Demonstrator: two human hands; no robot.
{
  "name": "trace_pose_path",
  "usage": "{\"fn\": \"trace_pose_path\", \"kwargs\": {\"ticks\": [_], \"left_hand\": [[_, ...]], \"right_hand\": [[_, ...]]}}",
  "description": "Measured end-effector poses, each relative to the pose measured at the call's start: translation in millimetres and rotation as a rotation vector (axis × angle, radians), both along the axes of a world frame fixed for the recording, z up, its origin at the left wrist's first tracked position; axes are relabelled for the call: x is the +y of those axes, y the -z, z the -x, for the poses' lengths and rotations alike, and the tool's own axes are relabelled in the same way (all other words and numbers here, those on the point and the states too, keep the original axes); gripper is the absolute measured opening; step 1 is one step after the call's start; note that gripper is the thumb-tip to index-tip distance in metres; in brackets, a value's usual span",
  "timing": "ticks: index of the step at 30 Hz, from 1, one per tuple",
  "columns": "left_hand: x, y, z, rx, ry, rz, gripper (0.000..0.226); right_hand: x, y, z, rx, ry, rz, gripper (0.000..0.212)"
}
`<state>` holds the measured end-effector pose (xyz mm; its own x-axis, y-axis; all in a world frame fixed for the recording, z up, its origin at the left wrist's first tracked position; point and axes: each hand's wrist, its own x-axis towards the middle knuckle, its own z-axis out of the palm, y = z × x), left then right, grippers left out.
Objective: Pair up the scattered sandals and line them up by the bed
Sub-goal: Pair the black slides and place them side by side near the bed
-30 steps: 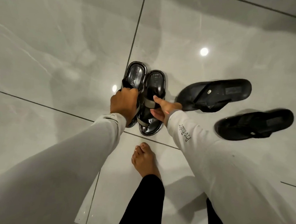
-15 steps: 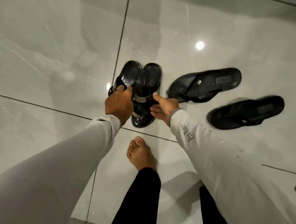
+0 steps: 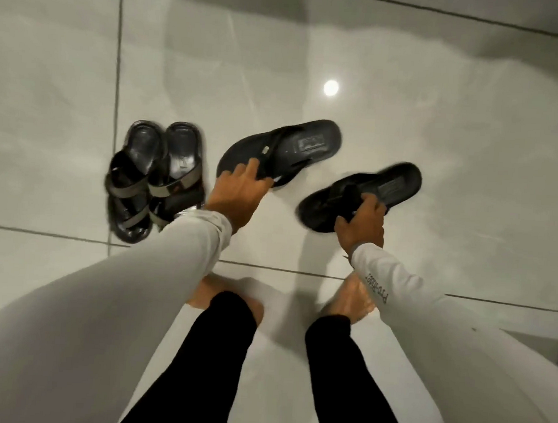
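Two black sandals with grey straps (image 3: 152, 177) lie side by side on the white tile floor at the left, touching each other. To their right lie two black flip-flops, apart and slanted. My left hand (image 3: 236, 199) grips the toe end of the nearer-left flip-flop (image 3: 294, 147), fingers over its strap. My right hand (image 3: 362, 223) is closed on the strap of the right flip-flop (image 3: 383, 191), which looks blurred. No bed is in view.
Glossy white floor tiles (image 3: 441, 106) with dark grout lines fill the view. My two bare feet (image 3: 347, 300) in black trousers stand just below the sandals. A ceiling light reflects on the floor (image 3: 331, 87).
Both hands have let go of the grey-strapped pair, which now rests on the floor, and moved right. Each hand has taken hold of one flip-flop. My right foot has stepped into view.
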<state>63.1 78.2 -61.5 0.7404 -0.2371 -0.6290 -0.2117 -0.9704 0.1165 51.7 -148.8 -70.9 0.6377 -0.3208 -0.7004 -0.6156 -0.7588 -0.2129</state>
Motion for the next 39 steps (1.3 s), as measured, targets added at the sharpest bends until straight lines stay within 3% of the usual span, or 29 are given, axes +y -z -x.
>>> {"fn": "trace_pose_path", "kwargs": {"ticks": [3, 6, 9, 14, 19, 24, 30, 32, 34, 39], "left_hand": [[-24.9, 22.9, -37.3, 0.057, 0.304, -0.088, 0.059], [-28.4, 38.2, -58.2, 0.104, 0.331, -0.219, 0.051], [-30.3, 43.5, -57.1, 0.156, 0.248, -0.193, 0.032], [-60.5, 41.2, -29.8, 0.198, -0.128, 0.109, 0.027], [-78.1, 51.6, -37.8, 0.236, -0.183, 0.216, 0.011], [-67.5, 50.0, -51.1, 0.139, -0.081, 0.19, 0.014], [-45.1, 50.3, -60.4, 0.159, 0.291, 0.017, 0.034], [-36.7, 51.0, -58.0, 0.147, 0.425, -0.014, 0.029], [-30.7, 54.9, -56.2, 0.142, 0.425, -0.025, 0.024], [-47.8, 62.0, -69.9, 0.064, 0.193, 0.131, 0.028]], "right_hand": [[-16.9, 24.8, -17.7, 0.03, 0.059, -0.186, 0.074], [-15.4, 46.1, -21.1, 0.15, 0.123, -0.346, 0.072], [-15.5, 49.5, -12.7, 0.078, -0.083, -0.246, 0.053], [-21.6, 41.9, -8.5, 0.069, -0.432, -0.07, 0.039], [-23.7, 39.4, -33.3, 0.06, -0.697, 0.008, 0.036], [-22.5, 34.8, -58.2, 0.163, -0.756, 0.044, 0.04], [-13.6, 42.1, -54.3, 0.237, -0.783, 0.017, 0.042], [-8.2, 44.8, -48.1, 0.255, -0.797, 0.023, 0.042], [-4.3, 47.4, -44.6, 0.265, -0.792, 0.035, 0.041], [-10.7, 44.7, -49.0, 0.233, -0.763, 0.036, 0.037]]}}
